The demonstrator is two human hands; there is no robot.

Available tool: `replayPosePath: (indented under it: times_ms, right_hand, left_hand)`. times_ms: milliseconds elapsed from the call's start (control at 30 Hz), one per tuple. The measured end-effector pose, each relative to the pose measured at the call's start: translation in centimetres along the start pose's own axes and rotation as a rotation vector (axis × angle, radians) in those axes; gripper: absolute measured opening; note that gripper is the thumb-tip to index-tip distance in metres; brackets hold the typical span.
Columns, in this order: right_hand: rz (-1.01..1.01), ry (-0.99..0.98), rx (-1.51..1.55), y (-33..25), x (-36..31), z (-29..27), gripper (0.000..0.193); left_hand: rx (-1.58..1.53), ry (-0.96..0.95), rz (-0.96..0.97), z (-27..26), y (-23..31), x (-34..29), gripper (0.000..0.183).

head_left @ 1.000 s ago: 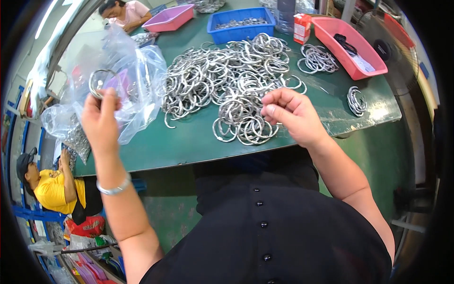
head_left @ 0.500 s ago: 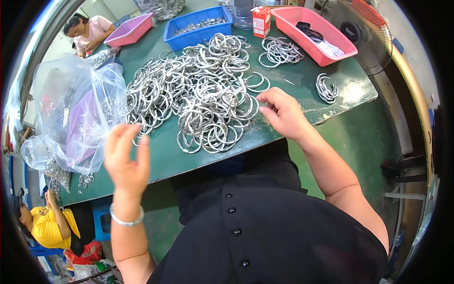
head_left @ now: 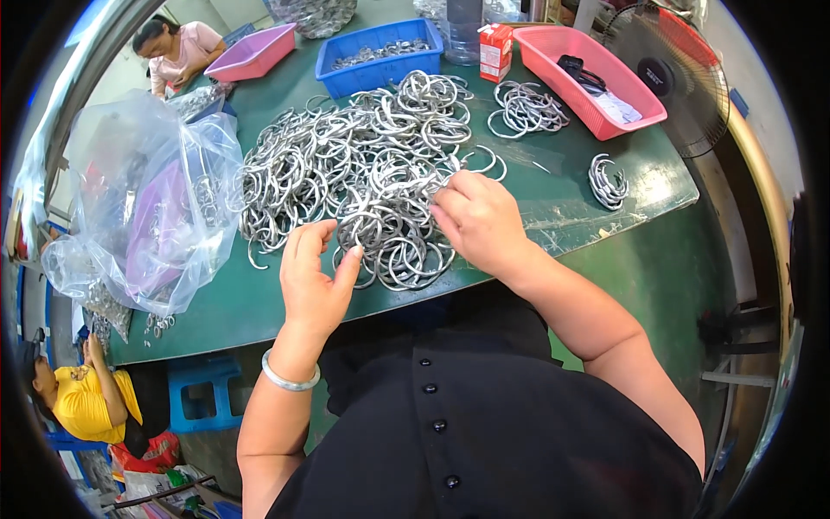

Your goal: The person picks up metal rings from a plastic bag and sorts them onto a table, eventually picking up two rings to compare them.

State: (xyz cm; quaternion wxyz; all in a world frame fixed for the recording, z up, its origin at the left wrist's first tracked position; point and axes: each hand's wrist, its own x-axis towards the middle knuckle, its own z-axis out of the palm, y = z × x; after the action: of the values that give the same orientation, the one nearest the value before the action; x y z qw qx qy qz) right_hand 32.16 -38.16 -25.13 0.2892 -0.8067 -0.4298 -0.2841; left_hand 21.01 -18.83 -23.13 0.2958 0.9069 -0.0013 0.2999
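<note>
A big heap of silvery open metal rings (head_left: 346,147), shaped like bangles, lies tangled on the green table. At its near right side, my right hand (head_left: 484,221) has its fingers curled together against the rings; what they grip is hidden. My left hand (head_left: 313,281) is at the heap's near edge, thumb and fingers apart with nothing between them. A pale bangle (head_left: 290,372) circles my left wrist. To the right of the heap lie a smaller bunch of rings (head_left: 527,111) and a neat stack of rings (head_left: 608,183).
Behind the heap stand a blue basket (head_left: 380,73) of small metal parts, a red carton (head_left: 495,54) and a pink basket (head_left: 596,86). A clear plastic bag (head_left: 156,199) is at left. A fan (head_left: 666,78) stands right. Two co-workers sit on the left side.
My left hand has moved right to the near edge of the heap. My right hand has moved left onto the rings, and its fingers have closed there. The view has shifted slightly.
</note>
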Motion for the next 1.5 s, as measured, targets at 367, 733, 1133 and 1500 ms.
replayPosePath:
  times_ms: [367, 733, 1133, 1500]
  right_hand:
    - [0.413, -0.177, 0.480, 1.9, 1.6, -1.9, 0.015]
    - [0.377, -0.288, 0.328, 2.0, 2.8, -2.5, 0.016]
    - [0.477, -0.346, 0.487, 3.7, 4.4, -2.8, 0.016]
    - [0.696, -0.370, 0.653, 4.9, -2.1, -2.9, 0.029]
  left_hand:
    - [0.070, 0.026, 0.020, 0.3, 0.0, 0.0, 0.037]
    - [0.192, -0.147, 0.523, 5.0, 4.9, -1.1, 0.038]
    - [0.382, -0.147, 0.503, 7.5, 3.9, 0.2, 0.031]
    - [0.303, -0.080, 0.492, 6.3, 3.6, -0.4, 0.031]
